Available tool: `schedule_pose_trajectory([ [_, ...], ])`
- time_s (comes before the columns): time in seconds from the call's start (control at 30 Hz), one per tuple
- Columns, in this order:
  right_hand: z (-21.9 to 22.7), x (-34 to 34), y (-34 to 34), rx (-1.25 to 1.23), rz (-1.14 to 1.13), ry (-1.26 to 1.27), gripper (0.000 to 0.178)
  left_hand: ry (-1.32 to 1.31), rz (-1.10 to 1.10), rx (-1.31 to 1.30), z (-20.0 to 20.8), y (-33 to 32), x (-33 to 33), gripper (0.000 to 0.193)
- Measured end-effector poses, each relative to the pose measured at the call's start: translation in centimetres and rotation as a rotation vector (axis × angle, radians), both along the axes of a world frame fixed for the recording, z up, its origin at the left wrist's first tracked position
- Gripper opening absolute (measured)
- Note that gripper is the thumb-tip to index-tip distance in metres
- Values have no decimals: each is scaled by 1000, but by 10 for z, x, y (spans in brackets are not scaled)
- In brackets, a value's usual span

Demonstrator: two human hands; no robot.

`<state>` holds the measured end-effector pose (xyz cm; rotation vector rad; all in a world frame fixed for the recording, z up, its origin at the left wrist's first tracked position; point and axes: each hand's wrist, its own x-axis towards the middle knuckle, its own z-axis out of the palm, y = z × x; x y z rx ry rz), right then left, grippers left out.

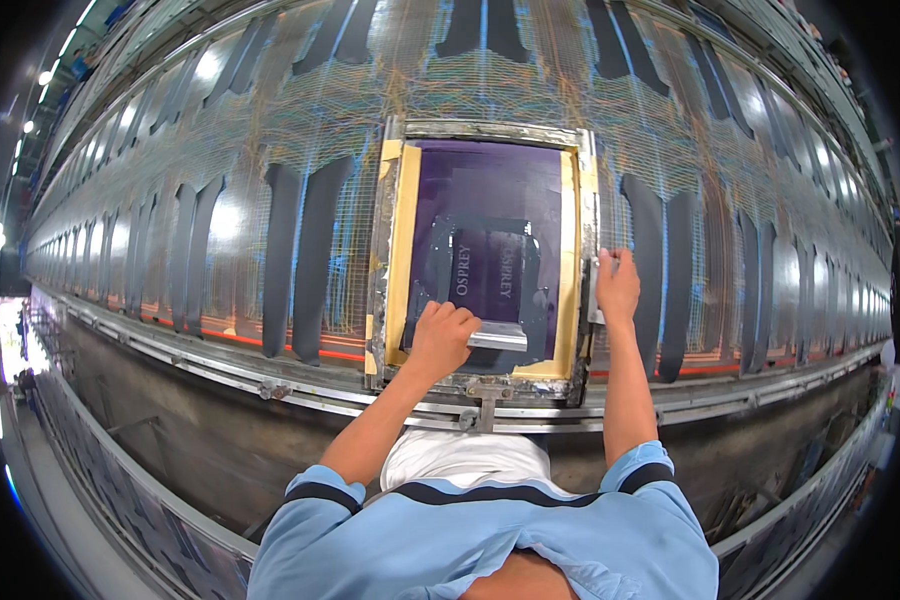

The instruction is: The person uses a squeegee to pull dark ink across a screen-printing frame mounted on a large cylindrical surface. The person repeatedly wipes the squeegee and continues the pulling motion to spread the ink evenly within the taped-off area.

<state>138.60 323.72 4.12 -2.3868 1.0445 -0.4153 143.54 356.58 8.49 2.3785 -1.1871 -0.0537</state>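
A screen-printing frame (582,200) lies flat on the long table in front of me, edged inside with cream tape around a purple mesh (485,170). Dark ink smears surround two pale printed marks in the middle of the mesh. My left hand (443,340) is closed around one end of a squeegee (500,337), whose silvery bar reaches rightward across the lower mesh. At the frame's right side, my right hand (618,285) has its fingers curled and pressed against the metal edge; part of its grip is hidden.
Long dark fabric pieces (325,255) lie in pairs along the shiny table (240,215), which is marked with many coloured lines. A metal rail (320,402) runs along the near edge, with a bracket (488,395) below the frame. Another table (130,450) stands behind me at left.
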Motion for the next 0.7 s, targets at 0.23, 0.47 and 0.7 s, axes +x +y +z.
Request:
schedule_pose_trajectory([
  [0.23,48,12,16,261,-12,-118,25,36,33,-74,19,29,-4,38],
  [0.47,48,71,184,356,65,-291,22,-23,95,96,51,177,68,35],
  [0.7,51,137,334,474,71,-291,21,-57,24,108,56,331,132,33],
])
